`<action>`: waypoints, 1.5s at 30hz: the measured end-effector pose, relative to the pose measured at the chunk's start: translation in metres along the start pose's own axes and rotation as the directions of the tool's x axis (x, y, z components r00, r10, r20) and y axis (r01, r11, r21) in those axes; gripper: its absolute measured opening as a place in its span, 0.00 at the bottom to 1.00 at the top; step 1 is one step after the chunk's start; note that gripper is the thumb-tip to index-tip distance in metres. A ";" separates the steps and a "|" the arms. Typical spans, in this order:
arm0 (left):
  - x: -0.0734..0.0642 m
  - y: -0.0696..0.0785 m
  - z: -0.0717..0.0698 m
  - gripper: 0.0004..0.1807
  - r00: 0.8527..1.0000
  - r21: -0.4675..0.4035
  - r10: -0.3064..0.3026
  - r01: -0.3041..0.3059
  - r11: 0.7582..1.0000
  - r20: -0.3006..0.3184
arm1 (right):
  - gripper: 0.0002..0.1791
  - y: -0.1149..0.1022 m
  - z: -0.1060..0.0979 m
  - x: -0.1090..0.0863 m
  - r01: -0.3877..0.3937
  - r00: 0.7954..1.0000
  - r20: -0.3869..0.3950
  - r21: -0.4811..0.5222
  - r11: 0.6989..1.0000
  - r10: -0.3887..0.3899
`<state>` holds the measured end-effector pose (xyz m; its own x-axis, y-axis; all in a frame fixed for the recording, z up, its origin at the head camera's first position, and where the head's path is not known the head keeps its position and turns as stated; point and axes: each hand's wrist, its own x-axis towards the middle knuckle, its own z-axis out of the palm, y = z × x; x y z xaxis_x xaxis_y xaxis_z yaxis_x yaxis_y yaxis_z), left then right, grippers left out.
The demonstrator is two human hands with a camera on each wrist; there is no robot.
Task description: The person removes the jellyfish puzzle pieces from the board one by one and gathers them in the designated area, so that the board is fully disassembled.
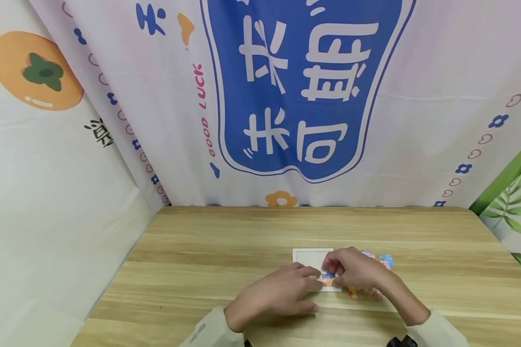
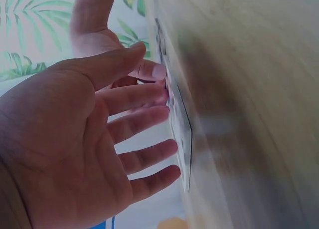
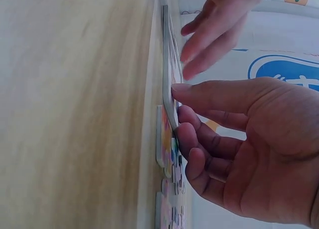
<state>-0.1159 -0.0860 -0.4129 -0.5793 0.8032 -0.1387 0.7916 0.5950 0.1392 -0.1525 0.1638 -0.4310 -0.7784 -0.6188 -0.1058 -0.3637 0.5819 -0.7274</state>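
Observation:
A thin white puzzle tray [image 1: 309, 257] lies flat on the table, with colourful jigsaw pieces [image 1: 328, 279] in its lower right part. My left hand [image 1: 282, 290] reaches in from the left, its fingers spread and nearly straight. In the left wrist view, those fingertips [image 2: 173, 146] are right at the tray's edge. My right hand [image 1: 357, 268] bends over the tray's right side, and its thumb and forefinger pinch a jigsaw piece low against the tray. In the right wrist view, the thumb [image 3: 182, 88] meets the tray's surface while the other fingers curl; the held piece is mostly hidden.
More loose jigsaw pieces [image 1: 386, 260] lie on the wooden table [image 1: 208, 250] to the right of the tray, partly under my right hand and forearm. A printed curtain [image 1: 399, 159] hangs behind the table's far edge.

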 end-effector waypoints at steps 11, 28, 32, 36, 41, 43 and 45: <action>-0.005 -0.009 0.010 0.25 1.000 -0.004 0.010 -0.010 1.000 0.002 | 0.15 -0.001 0.003 0.002 -0.036 0.999 0.006 0.037 0.999 0.036; -0.006 -0.007 0.011 0.34 1.000 -0.079 -0.006 0.007 0.997 0.016 | 0.15 -0.002 0.005 -0.003 0.001 0.999 -0.048 -0.004 1.000 -0.001; -0.005 -0.006 0.013 0.33 1.000 -0.076 -0.004 0.005 0.997 0.013 | 0.15 -0.001 0.005 -0.005 0.005 0.998 -0.064 -0.024 1.000 -0.007; -0.005 -0.006 0.013 0.34 1.000 -0.073 -0.006 0.007 0.997 0.017 | 0.13 -0.002 0.004 -0.007 0.012 0.997 -0.080 -0.044 0.999 -0.016; -0.004 -0.007 0.013 0.34 1.000 -0.085 -0.014 0.016 0.996 0.027 | 0.10 -0.005 0.000 -0.010 0.026 0.997 -0.077 -0.029 0.999 -0.028; -0.004 -0.007 0.013 0.34 1.000 -0.088 -0.015 0.017 0.996 0.026 | 0.10 -0.005 -0.002 -0.011 0.030 0.997 -0.074 -0.020 0.999 -0.031; -0.004 -0.007 0.013 0.34 1.000 -0.086 -0.013 0.015 0.996 0.021 | 0.09 -0.004 -0.004 -0.013 0.030 0.997 -0.074 -0.010 1.000 -0.030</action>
<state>-0.1169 -0.0936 -0.4257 -0.5856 0.7946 -0.1606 0.7634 0.6072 0.2205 -0.1434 0.1713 -0.4236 -0.8027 -0.5954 -0.0334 -0.3916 0.5685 -0.7234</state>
